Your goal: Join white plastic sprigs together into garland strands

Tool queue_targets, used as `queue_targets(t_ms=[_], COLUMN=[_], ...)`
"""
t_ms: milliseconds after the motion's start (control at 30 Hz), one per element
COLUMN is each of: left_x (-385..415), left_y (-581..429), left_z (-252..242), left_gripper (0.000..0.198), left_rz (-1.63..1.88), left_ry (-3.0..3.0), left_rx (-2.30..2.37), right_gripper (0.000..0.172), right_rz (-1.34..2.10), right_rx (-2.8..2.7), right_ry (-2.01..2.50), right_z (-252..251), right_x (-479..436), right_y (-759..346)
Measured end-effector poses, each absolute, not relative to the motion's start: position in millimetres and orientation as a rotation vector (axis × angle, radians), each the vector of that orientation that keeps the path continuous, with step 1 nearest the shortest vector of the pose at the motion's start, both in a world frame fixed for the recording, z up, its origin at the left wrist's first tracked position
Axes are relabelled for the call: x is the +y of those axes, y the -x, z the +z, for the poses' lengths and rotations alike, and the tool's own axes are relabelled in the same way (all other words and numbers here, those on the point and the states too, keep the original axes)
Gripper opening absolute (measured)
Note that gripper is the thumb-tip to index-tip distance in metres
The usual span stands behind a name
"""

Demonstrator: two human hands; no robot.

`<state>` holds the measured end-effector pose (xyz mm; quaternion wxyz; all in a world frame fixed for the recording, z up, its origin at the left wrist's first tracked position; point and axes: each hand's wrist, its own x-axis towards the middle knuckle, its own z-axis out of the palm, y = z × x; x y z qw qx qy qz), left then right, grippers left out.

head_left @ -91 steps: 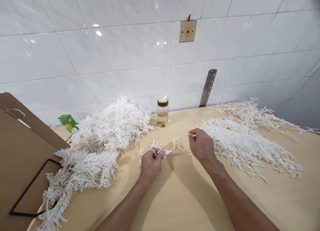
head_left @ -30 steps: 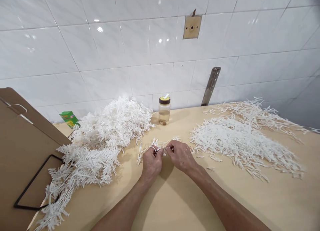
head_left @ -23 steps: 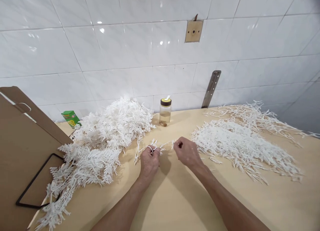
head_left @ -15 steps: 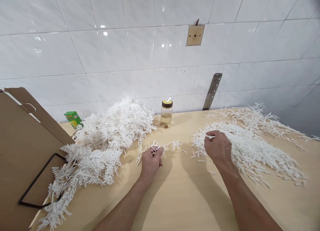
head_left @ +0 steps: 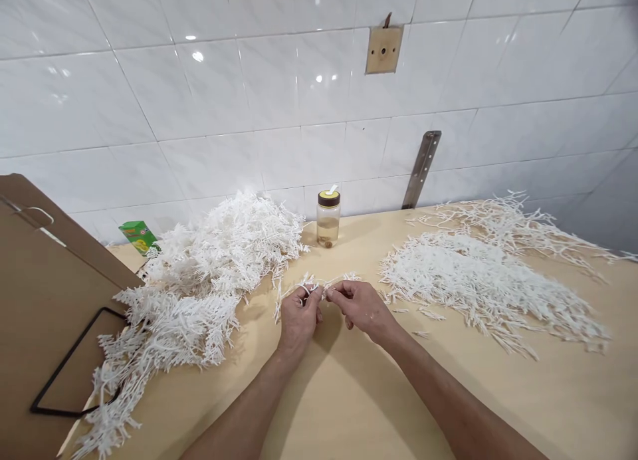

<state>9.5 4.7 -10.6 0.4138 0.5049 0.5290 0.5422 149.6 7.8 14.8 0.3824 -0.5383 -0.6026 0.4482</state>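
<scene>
My left hand (head_left: 300, 319) pinches a thin white artificial branch (head_left: 353, 276) between thumb and fingertips, low over the table. Right beside it, my right hand (head_left: 363, 308) has its thumb and forefinger closed on the same branch, close to the left fingertips. Parts of the branch show behind both hands; the exact spot under the right fingertips is hidden. To the left lies a tall heap of white leafy branches (head_left: 219, 260). On the right is a flatter pile of small white sprigs (head_left: 478, 280), with a few loose bits near its front edge.
Bare, thin white stems (head_left: 503, 224) lie behind the right pile. A jar of liquid (head_left: 327, 224) with a dark-rimmed lid stands at the back. A green box (head_left: 138, 237), a cardboard box (head_left: 60, 300) with a black wire frame, and a metal bracket (head_left: 423, 171) are around.
My right hand has moved left from the sprig pile to the branch and closed on it. The left hand keeps its hold in nearly the same place. The view has tilted slightly down.
</scene>
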Motion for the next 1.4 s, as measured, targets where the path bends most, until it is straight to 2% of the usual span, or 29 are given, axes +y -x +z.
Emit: queue_targets(t_ms=[200, 400, 800, 967, 1100, 1233, 1300, 1400], left_x=[6.1, 5.4, 9.1, 11.4, 13.7, 11.8, 9.8, 7.8], left_y=[-8.9, -8.0, -4.2, -3.7, -1.2, -2.5, -4.6, -6.9], left_z=[-13.9, -8.3, -3.1, -6.9, -14.3, -11.9, -7.8, -3.9], left_gripper=[0.034, 0.032, 0.024, 0.021, 0.017, 0.024, 0.027, 0.029], left_rz=[1.364, 1.294, 1.058, 1.041, 1.117, 1.19, 1.243, 1.299], left_ry=[-1.298, -1.315, -1.367, -1.521, -1.543, -1.295, -1.243, -1.208], left_rx=[1.348, 1.375, 1.412, 1.496, 1.489, 1.392, 1.368, 1.362], right_gripper=[0.023, 0.018, 0.01, 0.012, 0.016, 0.01, 0.02, 0.019], right_rz=[1.122, 0.817, 0.452, 0.231, -0.071, -0.248, -0.267, -0.006], right_rx=[-1.527, -1.608, -1.866, -1.976, -1.837, -1.474, -1.363, -1.451], right_ry=[1.386, 1.449, 1.234, 1.17, 1.292, 1.533, 1.642, 1.6], right_z=[12.0, 12.1, 4.9, -1.2, -1.3, 5.9, 10.8, 15.2], right_x=[10.1, 9.6, 13.8, 13.8, 24.2, 39.1, 41.0, 33.1], right_y=[-149.2, -151.0, -164.8, -161.1, -174.8, -219.4, -234.3, -224.6])
